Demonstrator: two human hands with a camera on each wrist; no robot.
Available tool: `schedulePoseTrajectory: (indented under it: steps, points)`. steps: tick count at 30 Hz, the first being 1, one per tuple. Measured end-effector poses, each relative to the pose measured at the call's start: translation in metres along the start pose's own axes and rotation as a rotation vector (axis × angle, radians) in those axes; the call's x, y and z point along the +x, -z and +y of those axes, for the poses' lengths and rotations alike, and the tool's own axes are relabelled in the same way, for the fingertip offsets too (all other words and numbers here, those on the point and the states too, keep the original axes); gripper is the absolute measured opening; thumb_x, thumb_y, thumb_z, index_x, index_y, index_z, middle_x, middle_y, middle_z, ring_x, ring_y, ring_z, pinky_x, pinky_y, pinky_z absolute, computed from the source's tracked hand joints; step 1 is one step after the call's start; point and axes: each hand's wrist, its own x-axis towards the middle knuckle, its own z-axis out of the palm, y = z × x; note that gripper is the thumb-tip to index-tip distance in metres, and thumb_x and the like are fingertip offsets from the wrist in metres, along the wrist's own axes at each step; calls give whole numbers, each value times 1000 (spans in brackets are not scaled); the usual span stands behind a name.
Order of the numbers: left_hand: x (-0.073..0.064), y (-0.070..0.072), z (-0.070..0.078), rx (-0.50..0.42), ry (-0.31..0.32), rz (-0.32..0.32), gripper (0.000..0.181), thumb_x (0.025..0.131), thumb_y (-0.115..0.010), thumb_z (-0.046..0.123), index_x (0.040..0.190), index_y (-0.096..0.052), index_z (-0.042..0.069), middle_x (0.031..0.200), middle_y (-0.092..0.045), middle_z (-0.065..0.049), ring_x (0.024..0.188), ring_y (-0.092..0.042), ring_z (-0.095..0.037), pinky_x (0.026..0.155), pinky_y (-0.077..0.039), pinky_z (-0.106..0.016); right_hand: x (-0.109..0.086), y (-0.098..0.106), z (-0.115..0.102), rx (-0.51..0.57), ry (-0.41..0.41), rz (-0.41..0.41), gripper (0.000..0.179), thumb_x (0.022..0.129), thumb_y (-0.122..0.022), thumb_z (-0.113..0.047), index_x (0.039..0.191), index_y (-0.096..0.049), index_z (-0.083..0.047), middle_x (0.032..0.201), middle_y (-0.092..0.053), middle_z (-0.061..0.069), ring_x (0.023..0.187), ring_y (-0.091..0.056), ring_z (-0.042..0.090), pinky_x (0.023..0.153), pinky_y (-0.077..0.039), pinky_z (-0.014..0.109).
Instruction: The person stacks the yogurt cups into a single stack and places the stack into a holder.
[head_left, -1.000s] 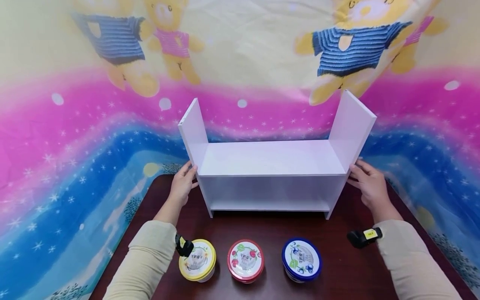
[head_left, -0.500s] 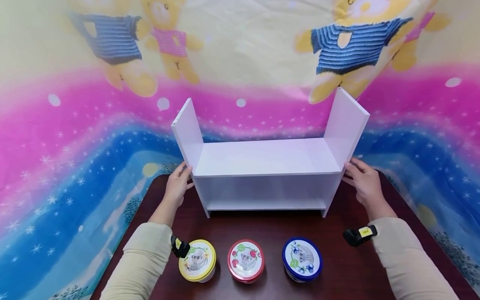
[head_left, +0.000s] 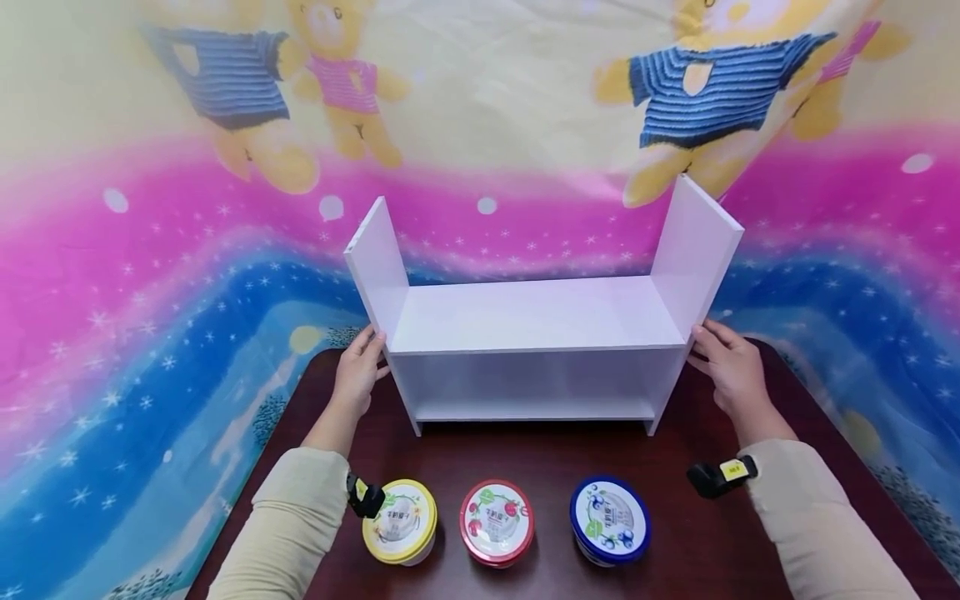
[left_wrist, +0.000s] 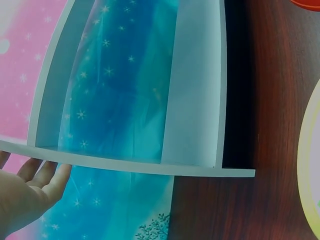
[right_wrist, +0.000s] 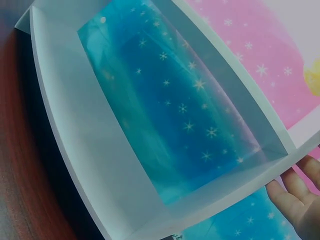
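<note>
A white two-tier shelf (head_left: pixel 525 317) with tall side panels and an open top stands toward the back of the table. My left hand (head_left: pixel 357 375) touches the outside of its left panel about halfway up. On the other side, my right hand (head_left: pixel 731 371) touches the right panel at a similar height. The left wrist view shows extended fingertips (left_wrist: pixel 61 175) against the panel's outer face. In the right wrist view, fingers (right_wrist: pixel 290 187) likewise meet the board from outside. Neither hand wraps round the shelf.
In front of the shelf stand three lidded tubs in a row: yellow (head_left: pixel 400 523), red (head_left: pixel 497 523) and blue (head_left: pixel 611 521). The dark wooden table (head_left: pixel 540 467) carries them all. A cloth printed with bears (head_left: pixel 495 200) hangs behind the shelf.
The shelf has shifted slightly left relative to the tubs, with both hands moving along at its sides. In the last half second it has barely moved.
</note>
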Motion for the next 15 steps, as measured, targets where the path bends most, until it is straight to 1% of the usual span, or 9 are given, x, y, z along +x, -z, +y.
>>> schedulePoseTrajectory:
  steps: [3,5,7,9,11,12,15]
  points:
    - [0,-1,-1,3,8,1,56,88,-41,42,137,-26,18,135,-30,-9,117,-36,-25,91,-34,-42,-1,1,0,29,-17,-12,67,80,-52,-42,134,-31,-8,138,-23,14,116,-38,23,89,-29,42]
    - [0,0,-2,7,12,-2,56,89,-40,42,136,-28,16,135,-31,-9,118,-35,-25,91,-33,-41,-2,2,1,18,-15,-27,68,81,-51,-42,135,-29,-8,139,-21,14,118,-35,25,90,-28,44]
    - [-2,1,-3,19,14,-12,55,89,-39,42,135,-29,12,134,-32,-11,118,-35,-25,91,-34,-40,-5,4,3,-24,-2,-45,68,82,-49,-43,135,-27,-7,139,-21,15,118,-35,25,90,-32,39]
    - [-5,4,-4,35,10,-30,55,90,-39,40,134,-31,9,133,-33,-13,117,-36,-26,91,-34,-40,-7,6,5,-40,16,-60,67,83,-48,-42,135,-27,-6,138,-23,16,114,-40,22,85,-39,29]
    - [-9,8,-5,56,1,-51,53,91,-38,38,132,-32,6,131,-35,-14,116,-37,-27,91,-34,-40,-11,8,8,-21,32,-73,65,84,-49,-40,135,-29,-6,136,-25,17,106,-47,14,76,-44,20]
    - [-11,10,-6,66,-4,-62,53,91,-39,38,132,-33,5,130,-35,-15,116,-38,-28,91,-34,-40,-13,9,10,-6,40,-80,63,84,-50,-39,134,-30,-6,135,-26,18,101,-49,9,70,-45,15]
    - [-17,17,-7,78,-18,-88,51,91,-39,37,129,-35,3,128,-38,-16,114,-39,-28,92,-33,-41,-20,10,16,68,59,-95,59,84,-52,-34,132,-34,-6,133,-30,16,90,-51,0,66,-44,11]
